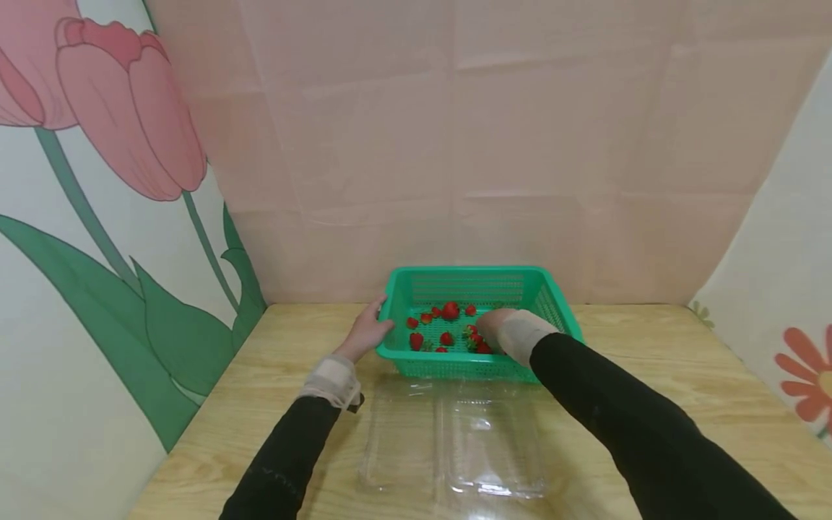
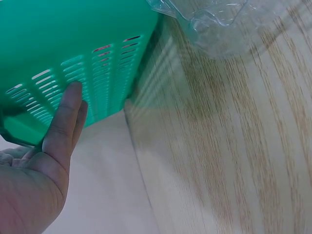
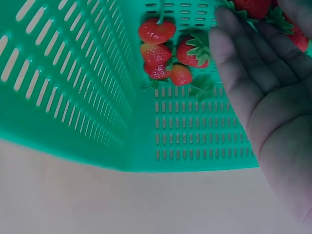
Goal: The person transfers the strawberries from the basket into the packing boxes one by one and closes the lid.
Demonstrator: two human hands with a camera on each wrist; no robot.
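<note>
One green basket [image 1: 477,289] stands on the worktop [image 1: 650,375] with about ten strawberries [image 1: 450,310] visible inside; more lie hidden under the right hand [image 1: 503,325]. That hand reaches into the basket, fingers [image 3: 234,53] straight, grip wide, touching berries. The left hand [image 1: 367,334] rests flat against the basket's left wall, grip wide. One clear clamshell container [image 1: 455,448] lies just in front of the basket, edges hard to make out.

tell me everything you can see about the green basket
The green basket is a rectangular bin that looks like plastic, with slotted walls and floor and a solid rim. It stands upright on the wooden table, by the back wall, behind a clear clamshell box. Strawberries lie scattered inside. The left hand touches its left wall; the right hand reaches inside.
</note>
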